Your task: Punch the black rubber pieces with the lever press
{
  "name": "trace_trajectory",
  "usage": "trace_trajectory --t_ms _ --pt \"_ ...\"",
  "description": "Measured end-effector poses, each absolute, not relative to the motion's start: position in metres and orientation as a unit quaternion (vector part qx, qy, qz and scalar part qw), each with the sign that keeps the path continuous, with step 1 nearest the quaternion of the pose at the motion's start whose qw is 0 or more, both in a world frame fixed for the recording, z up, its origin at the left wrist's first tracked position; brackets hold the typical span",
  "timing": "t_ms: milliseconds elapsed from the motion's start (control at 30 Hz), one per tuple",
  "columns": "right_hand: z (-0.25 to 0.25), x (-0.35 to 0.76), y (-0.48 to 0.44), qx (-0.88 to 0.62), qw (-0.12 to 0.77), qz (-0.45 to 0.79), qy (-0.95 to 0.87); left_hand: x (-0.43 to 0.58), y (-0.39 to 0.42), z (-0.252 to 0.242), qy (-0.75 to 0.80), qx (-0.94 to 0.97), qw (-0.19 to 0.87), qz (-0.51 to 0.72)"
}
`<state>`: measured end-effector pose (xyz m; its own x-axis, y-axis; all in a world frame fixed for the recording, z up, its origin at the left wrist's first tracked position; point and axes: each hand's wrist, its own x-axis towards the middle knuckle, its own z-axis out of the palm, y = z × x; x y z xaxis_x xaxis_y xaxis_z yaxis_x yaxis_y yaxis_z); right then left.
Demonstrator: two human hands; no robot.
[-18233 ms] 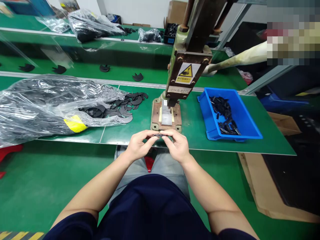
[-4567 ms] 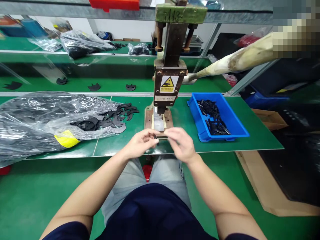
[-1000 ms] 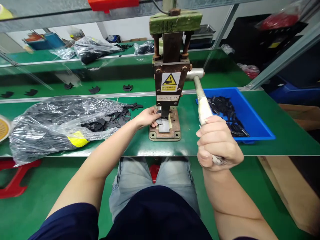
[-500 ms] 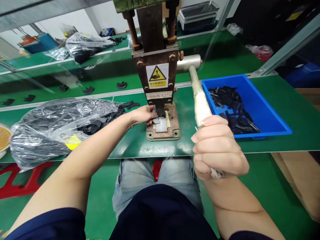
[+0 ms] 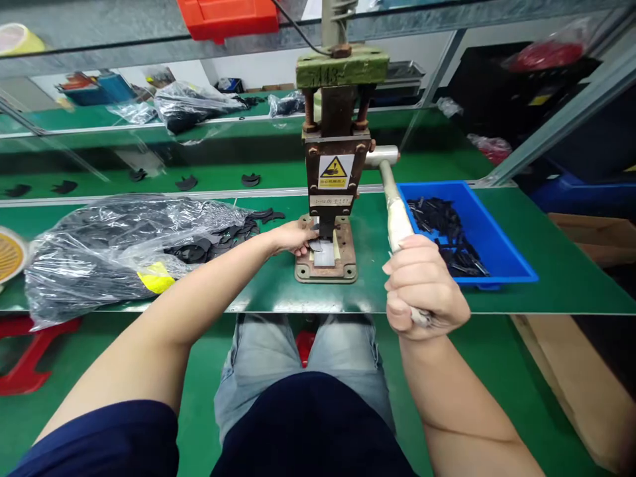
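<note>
Moved apart since before: L hand (image 5: 292, 236) now at press (image 5: 334, 165) base w/ fingers (image 5: 302, 248) pinching small black piece (image 5: 315, 246); R hand (image 5: 423, 291) clenched round lever handle (image 5: 395, 212), near blue bin (image 5: 501, 255)

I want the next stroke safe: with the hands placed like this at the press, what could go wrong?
1. The fingers of the left hand rest on the black piece right beside the ram of the press; with the right hand gripping the lever, they could get pinched.
2. Steadied only by fingertips, the piece may shift on the base plate and be struck off-position.
</note>
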<state>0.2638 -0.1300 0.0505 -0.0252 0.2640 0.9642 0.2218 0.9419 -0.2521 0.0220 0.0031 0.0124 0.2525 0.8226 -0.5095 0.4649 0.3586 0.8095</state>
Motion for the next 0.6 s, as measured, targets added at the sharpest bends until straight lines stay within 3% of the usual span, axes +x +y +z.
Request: trace_trajectory --t_ms 300,467,600 --pt "0.050 0.260 -0.130 -0.176 0.689 0.008 -0.703 0.031 -0.001 0.015 0.638 0.549 0.524 0.129" --pt "0.049 0.260 -0.129 -0.189 0.688 -0.002 -0.701 0.029 0.014 0.022 0.645 0.530 0.545 0.078" --pt "0.050 0.259 -0.129 -0.190 0.690 0.002 -0.698 0.029 0.005 0.018 0.639 0.509 0.566 0.108"
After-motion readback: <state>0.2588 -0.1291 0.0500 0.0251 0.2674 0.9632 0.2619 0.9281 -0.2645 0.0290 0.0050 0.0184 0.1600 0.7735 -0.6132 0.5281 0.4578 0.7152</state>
